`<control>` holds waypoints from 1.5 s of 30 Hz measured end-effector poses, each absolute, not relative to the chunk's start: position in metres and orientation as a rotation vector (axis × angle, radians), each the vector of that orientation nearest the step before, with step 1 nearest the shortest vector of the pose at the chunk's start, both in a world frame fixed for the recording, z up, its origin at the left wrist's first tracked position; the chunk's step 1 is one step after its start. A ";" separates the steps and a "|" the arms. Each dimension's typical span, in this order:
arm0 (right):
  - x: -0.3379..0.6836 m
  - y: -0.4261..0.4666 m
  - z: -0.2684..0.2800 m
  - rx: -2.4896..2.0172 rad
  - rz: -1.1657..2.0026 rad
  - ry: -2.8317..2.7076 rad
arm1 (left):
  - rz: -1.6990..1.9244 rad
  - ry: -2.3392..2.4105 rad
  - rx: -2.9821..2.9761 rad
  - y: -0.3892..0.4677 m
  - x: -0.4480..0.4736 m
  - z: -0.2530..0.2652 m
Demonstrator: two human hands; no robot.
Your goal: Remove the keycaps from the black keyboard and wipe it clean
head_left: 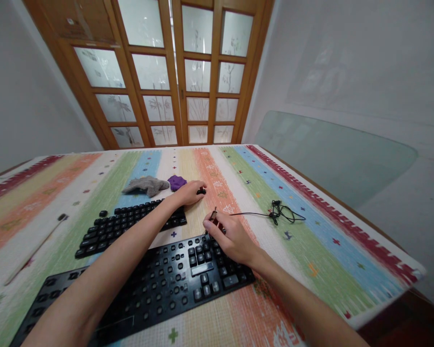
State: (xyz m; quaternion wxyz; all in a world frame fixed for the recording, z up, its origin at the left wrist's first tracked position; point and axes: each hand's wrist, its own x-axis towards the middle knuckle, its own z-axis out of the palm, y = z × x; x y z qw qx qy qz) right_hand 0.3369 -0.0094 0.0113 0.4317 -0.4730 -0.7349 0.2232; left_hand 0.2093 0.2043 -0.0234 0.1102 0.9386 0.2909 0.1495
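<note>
The right hand [232, 237] pinches a small dark object [213, 215] above the black plastic keyboard [159, 284]. Beyond that keyboard, the left hand [190, 193] curls partly open at small black keycaps [201, 191], its grip unclear; rows of detached black keys [108, 230] lie nearer the keyboard.

The keyboard [166, 277] is black, as are the loose keycaps [119, 221] and the cable [277, 212]. One crumpled cloth is grey [146, 186], the other purple [176, 182]. Bands of dark red, yellow, orange, white, green and blue stripe the tablecloth [311, 241], dotted with small coloured crosses. The brush [34, 253] has a pale handle and dark head. Orange-brown doors [214, 77] frame whitish panes [150, 72] with grey plant drawings; the glass panel [332, 149] is pale green, the wall [365, 58] greyish white.
</note>
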 end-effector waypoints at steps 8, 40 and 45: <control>0.337 -0.010 0.011 -1.185 0.555 -1.831 | 0.521 0.837 2.747 0.199 0.197 -0.022; 0.326 -0.015 -0.002 -1.107 0.824 -1.893 | 0.759 0.587 2.587 0.036 0.113 -0.024; 0.324 -0.018 0.002 -1.078 0.745 -2.019 | 0.729 0.583 2.596 0.036 0.113 -0.025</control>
